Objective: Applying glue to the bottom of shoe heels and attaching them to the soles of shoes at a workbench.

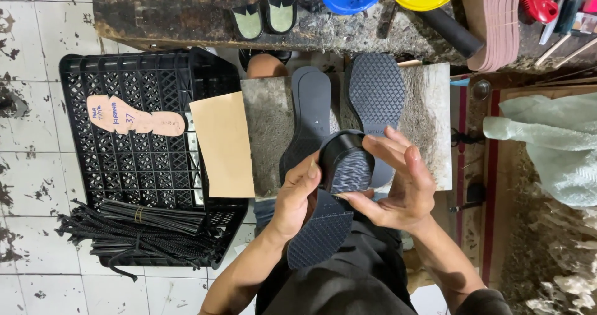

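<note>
Both sets of fingers (387,146) close on the black rubber sole (341,184), held over the lap: the left hand (297,194) pinches the heel block's side, the right hand (398,181) cups its far edge. It looks light, bendy through the forepart, stiff at the heel, grippy tread. Best hold: the heel block. Beyond lie the grey slab (429,113) and black crate (140,159).

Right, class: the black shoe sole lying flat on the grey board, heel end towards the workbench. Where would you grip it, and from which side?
Probably best pinch the shoe sole across its narrow waist, coming from above on its free right edge. It lies flat, tread up, on the board, and another sole crowds its left.
</note>
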